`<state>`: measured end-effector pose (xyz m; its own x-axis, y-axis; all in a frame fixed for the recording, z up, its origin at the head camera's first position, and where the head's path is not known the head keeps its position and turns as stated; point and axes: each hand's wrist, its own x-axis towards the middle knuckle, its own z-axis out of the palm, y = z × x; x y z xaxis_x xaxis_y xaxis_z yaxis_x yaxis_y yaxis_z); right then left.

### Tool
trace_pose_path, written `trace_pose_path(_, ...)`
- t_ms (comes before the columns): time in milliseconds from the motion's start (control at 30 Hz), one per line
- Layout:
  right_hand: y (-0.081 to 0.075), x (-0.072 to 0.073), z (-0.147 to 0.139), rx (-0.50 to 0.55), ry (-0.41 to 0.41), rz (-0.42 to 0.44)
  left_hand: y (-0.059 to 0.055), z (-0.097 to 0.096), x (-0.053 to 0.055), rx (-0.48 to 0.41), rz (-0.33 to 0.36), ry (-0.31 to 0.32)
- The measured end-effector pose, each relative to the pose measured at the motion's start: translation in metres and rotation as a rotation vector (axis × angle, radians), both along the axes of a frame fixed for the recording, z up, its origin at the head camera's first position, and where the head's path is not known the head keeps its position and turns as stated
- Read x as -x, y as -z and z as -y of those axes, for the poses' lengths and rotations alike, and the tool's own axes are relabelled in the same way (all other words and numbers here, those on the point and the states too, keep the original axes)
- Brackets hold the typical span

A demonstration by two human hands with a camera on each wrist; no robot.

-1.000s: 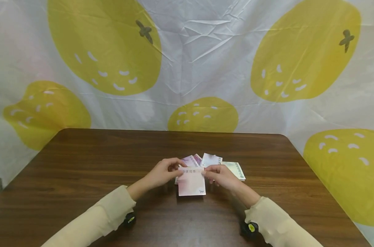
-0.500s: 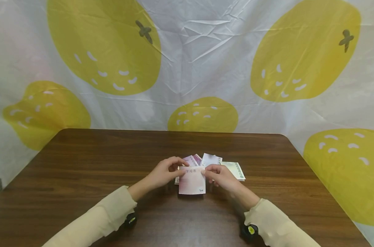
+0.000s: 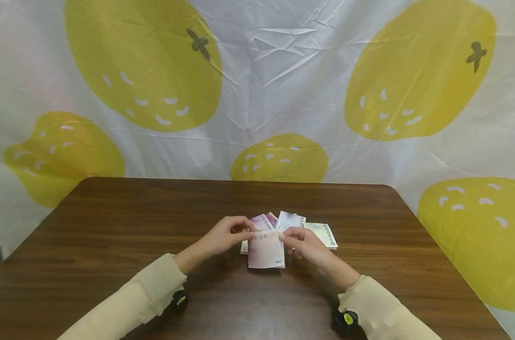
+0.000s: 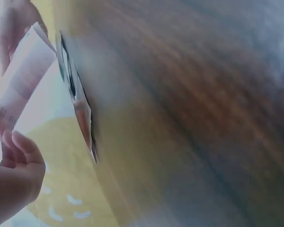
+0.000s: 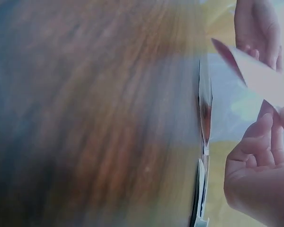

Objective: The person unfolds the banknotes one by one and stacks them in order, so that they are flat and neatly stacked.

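Note:
Both hands hold a pink banknote (image 3: 266, 252) printed with Chinese characters, folded over, its free end hanging toward the person. My left hand (image 3: 225, 236) pinches its upper left corner between thumb and fingers. At the upper right corner, my right hand (image 3: 304, 243) pinches it the same way. In the right wrist view the folded banknote (image 5: 262, 80) stands up off the table, its two layers spread apart at the free end. Just behind the hands lie a purple banknote (image 3: 261, 221), a pale bluish one and a green banknote (image 3: 323, 233), overlapping in a loose fan.
The brown wooden table (image 3: 155, 208) reaches back to a white curtain (image 3: 249, 113) printed with big yellow fruits. Black wrist cameras sit below the sleeves, one camera (image 3: 178, 301) on the left and another (image 3: 346, 318) on the right.
The pink banknote has shifted slightly right, and a second layer now shows at its lower right edge. Left fingertips have moved a little along its top edge. The other banknotes stay put.

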<state>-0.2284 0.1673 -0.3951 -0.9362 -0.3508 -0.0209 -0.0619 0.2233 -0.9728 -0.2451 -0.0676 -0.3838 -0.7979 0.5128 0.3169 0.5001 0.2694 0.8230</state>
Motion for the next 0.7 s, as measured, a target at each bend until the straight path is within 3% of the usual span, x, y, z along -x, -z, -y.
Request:
trace_pose_path(300,-0.002,0.001,-0.007,0.039,0.022,0.028,-0.003,0.004,-0.001,-0.089,0.197,0.039)
trace_pose_path(533,-0.006,-0.002,-0.011,0.07,0.063,0.041,-0.006,0.008,-0.004,-0.106,0.226,0.096)
trace_pose_path(700,-0.006,-0.005,-0.016,0.085,0.056,0.033,-0.008,0.012,-0.005,-0.105,0.287,0.122)
